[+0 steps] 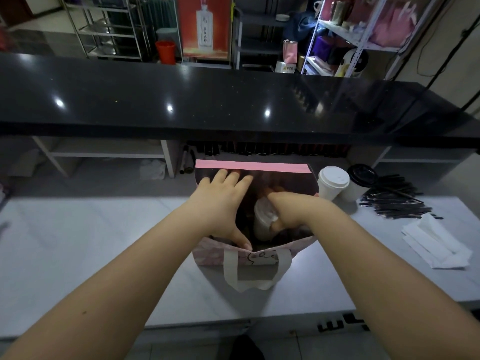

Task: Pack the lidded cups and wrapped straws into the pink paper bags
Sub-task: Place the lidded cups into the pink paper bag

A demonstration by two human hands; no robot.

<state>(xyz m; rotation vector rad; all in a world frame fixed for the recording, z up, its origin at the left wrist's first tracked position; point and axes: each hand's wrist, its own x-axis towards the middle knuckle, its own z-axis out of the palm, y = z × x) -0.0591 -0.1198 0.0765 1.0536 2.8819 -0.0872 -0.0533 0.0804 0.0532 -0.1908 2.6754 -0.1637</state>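
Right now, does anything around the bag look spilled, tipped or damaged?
Nothing stands out. The pink bag stands open, the left hand spreading its mouth while the right hand lowers a lidded cup inside. Two cups beside it stand upright; the straws lie loosely heaped.

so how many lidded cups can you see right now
3. One white-lidded cup is inside the pink bag, under the right hand. A second white-lidded cup and a black-lidded cup stand on the counter right of the bag. More may be hidden inside.
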